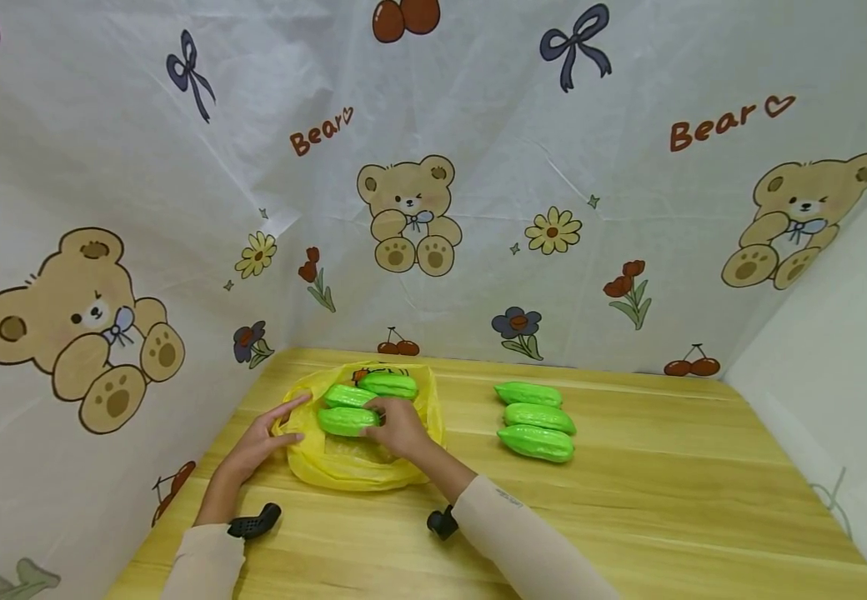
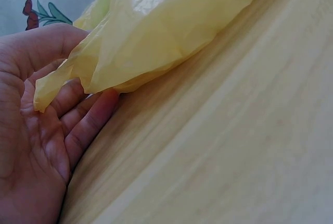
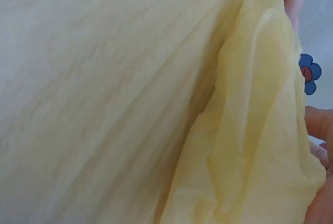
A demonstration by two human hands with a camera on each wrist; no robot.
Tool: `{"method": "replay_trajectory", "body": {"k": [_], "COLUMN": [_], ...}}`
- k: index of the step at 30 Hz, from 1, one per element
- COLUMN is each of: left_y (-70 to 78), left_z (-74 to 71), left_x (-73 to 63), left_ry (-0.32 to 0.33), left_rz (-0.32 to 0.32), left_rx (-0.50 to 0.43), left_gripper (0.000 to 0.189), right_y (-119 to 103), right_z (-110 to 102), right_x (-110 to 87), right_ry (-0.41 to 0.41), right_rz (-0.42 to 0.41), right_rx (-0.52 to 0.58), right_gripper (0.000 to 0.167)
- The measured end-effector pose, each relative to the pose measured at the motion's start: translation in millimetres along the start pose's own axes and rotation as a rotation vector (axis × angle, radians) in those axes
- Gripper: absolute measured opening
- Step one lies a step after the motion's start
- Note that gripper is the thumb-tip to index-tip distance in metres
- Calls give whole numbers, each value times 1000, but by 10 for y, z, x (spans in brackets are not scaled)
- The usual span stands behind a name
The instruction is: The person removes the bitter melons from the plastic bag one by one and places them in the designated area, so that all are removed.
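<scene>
A yellow plastic bag (image 1: pixel 343 477) lies spread with its mouth open on the table. Inside it are three bright green bitter melons, the front one (image 1: pixel 342 421), the middle one (image 1: pixel 349 395) and the rear one (image 1: pixel 388 384). My right hand (image 1: pixel 401 427) reaches into the bag and grips the front bitter melon by its right end; the bag hides most of that hand in the right wrist view. At the bag's left rim my left hand (image 1: pixel 257 442) touches the plastic (image 2: pixel 156 36) with spread fingers and thumb.
Three more green bitter melons (image 1: pixel 538 418) lie in a stack-like row on the wooden table (image 1: pixel 666 483), right of the bag. A white curtain (image 1: pixel 478 100) printed with bears walls the table at the back and left. Each wrist carries a black camera mount (image 1: pixel 255 522).
</scene>
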State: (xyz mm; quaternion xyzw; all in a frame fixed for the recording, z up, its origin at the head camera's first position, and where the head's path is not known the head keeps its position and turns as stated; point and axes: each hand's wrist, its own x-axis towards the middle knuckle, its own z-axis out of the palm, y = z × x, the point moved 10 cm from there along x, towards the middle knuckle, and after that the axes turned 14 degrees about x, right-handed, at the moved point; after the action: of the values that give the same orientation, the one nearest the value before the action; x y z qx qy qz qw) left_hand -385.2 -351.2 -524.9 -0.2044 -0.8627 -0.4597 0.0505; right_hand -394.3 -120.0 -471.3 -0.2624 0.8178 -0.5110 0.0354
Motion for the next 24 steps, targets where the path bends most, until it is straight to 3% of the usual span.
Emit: {"method": "replay_trajectory", "body": {"k": [8,24], "left_y": [-11,6], "left_z": [8,-1], "left_x": [1,-4], "left_ry": [0,0], "left_rz": [-11,-5], "left_rx": [7,14], "left_gripper": [65,65], "right_y": [-22,-246], "right_z": [-124,-319], "right_x": [-49,-184], "right_ry": [-5,11], "right_rz": [2,-63], "right_rx": [68,106], "right_gripper": [39,39]}}
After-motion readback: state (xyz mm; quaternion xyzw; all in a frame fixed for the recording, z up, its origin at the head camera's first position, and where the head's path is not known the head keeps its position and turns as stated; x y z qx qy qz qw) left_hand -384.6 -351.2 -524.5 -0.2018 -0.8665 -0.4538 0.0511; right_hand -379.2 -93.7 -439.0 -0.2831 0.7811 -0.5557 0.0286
